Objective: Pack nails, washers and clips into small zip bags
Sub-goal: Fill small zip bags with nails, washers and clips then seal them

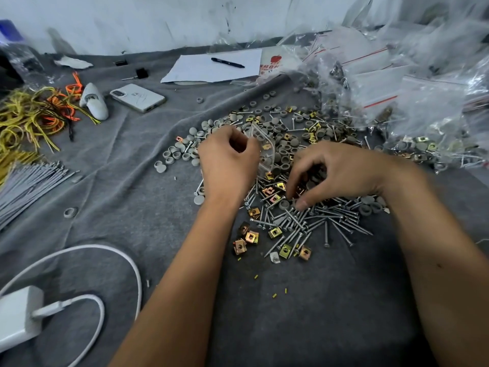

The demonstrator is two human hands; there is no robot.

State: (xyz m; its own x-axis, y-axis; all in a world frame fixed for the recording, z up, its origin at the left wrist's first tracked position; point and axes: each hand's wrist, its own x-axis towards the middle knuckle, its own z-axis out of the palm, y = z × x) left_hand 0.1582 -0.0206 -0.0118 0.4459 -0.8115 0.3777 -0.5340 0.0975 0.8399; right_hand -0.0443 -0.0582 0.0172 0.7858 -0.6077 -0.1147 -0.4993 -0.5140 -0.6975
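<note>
Left hand pinches a clear bag above the nails; right hand, fingers curled, picks among clips, its grasp unclear.

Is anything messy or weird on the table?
Yes. Nails, grey caps and brass clips lie mixed in one loose heap on the grey cloth, not sorted. A phone and charger sit among the work things.

Charger cut by left edge
</note>
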